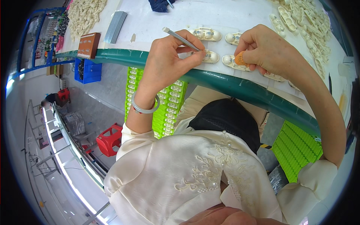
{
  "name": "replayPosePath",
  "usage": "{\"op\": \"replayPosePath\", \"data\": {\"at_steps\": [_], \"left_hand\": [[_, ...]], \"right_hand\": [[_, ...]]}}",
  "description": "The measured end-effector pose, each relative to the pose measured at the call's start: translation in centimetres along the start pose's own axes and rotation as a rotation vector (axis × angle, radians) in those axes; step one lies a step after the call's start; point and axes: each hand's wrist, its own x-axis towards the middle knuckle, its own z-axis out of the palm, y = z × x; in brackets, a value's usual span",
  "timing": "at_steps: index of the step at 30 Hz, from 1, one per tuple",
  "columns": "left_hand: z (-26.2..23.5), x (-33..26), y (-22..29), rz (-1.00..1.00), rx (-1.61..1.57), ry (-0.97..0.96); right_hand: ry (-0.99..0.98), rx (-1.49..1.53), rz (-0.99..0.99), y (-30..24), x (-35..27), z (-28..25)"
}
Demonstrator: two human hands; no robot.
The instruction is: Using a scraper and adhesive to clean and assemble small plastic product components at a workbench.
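My left hand (170, 56) is closed around a thin grey rod (180, 38), which slants up to the left out of its fingers. Just beyond its fingertips lies a cream plastic housing (212, 57) with rounded ends, partly covered by the hand. My right hand (262, 50) pinches a small orange piece (239, 58) with dark marks, whose kind I cannot make out. That piece is over another cream housing (228, 60); whether they touch is unclear. Behind these two lie a similar housing (206, 33) and one more (231, 38), half hidden by my right hand.
Piles of cream parts lie at back left (85, 15) and right (300, 22). A bundle of grey strips (115, 27), a brown block (89, 45) and a dark blue cloth (159, 5) share the table. Its edge (157, 59) is green. Filled green trays (168, 108) stand below.
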Motion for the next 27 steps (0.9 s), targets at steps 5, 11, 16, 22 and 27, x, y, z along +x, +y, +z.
{"op": "replayPosePath", "data": {"at_steps": [5, 11, 16, 22, 27], "left_hand": [[0.6, 0.0, 0.4, -0.001, 0.073, 0.064], [0.6, 0.0, -0.4, 0.058, 0.040, 0.078], [0.4, -0.2, 0.5, 0.022, 0.154, 0.013], [0.4, -0.2, 0.7, 0.053, 0.256, 0.002], [0.6, 0.2, -1.1, 0.115, 0.048, 0.107]], "right_hand": [[-0.061, -0.006, -0.148, 0.0, 0.1, -0.7], [-0.066, 0.033, -0.187, -1.6, 1.9, 1.5], [-0.069, 0.055, -0.230, -1.2, 2.8, 1.9], [-0.075, 0.092, -0.189, -1.3, 3.2, 2.0], [-0.029, 0.123, -0.157, -1.3, 3.3, 2.6]]}}
